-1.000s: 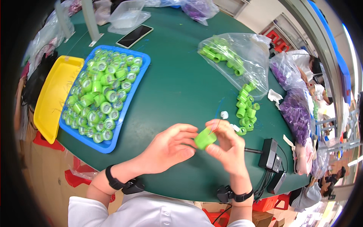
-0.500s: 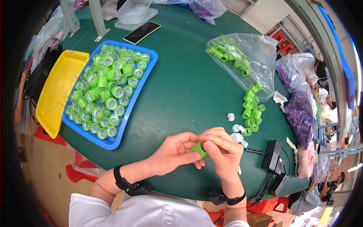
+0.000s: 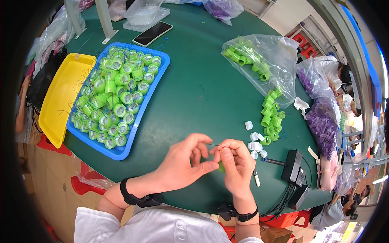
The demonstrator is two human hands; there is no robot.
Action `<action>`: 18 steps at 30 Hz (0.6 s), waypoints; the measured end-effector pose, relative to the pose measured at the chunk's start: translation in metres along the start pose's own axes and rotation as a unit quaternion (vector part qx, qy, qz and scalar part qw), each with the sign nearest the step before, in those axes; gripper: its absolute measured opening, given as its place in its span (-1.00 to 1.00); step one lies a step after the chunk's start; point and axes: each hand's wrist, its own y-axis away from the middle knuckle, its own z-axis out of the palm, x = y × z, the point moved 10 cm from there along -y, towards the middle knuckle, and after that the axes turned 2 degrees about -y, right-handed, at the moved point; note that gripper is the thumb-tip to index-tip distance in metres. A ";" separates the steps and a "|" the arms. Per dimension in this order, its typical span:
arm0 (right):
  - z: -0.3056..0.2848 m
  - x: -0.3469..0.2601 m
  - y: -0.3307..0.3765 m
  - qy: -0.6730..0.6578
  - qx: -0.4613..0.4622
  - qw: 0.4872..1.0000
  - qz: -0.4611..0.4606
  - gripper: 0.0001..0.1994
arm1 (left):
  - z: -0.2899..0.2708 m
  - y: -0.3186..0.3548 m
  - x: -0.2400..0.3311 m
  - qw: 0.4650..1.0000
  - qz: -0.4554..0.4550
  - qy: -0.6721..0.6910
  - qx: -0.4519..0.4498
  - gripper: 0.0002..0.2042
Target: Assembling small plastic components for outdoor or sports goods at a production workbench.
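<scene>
In front of my body, my right hand point(image 3: 236, 164) is closed, its thumb and fingers around a small green plastic cylinder point(image 3: 221, 167), most of which they hide. A thin dark wire point(image 3: 213, 144) runs from the right fingertips toward my left hand point(image 3: 184, 160). That hand has its thumb stretched out near the cylinder and its fingers curved but apart. Its index fingertip is close to the wire's free end; whether they touch is unclear. Small white caps point(image 3: 254, 146) and more green cylinders point(image 3: 269, 117) lie on the table beyond my right hand.
A blue tray point(image 3: 125, 152) full of green cylinders with wires stands at left, beside a yellow tray point(image 3: 50, 117). A clear bag point(image 3: 279, 52) of green cylinders is far right. A phone point(image 3: 153, 34), a white pen point(image 3: 256, 178) and a black device point(image 3: 291, 166) lie on the green table point(image 3: 190, 101).
My left fingers have let go of the green cylinder and opened out. The cylinder is now mostly covered by my right hand, and the wire has swung from upright to nearly level.
</scene>
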 end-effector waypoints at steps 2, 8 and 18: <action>0.000 0.000 0.001 0.042 -0.020 0.999 0.018 -0.94 | -0.004 -0.003 0.004 0.999 -0.003 0.044 -0.014 -0.58; 0.009 -0.020 0.002 0.224 -0.070 0.968 -0.089 -0.92 | -0.003 -0.004 0.001 0.964 -0.071 0.256 -0.027 -0.76; 0.004 -0.033 0.005 0.335 -0.017 0.925 -0.176 -0.89 | -0.003 -0.007 -0.004 0.974 -0.064 0.219 0.006 -0.94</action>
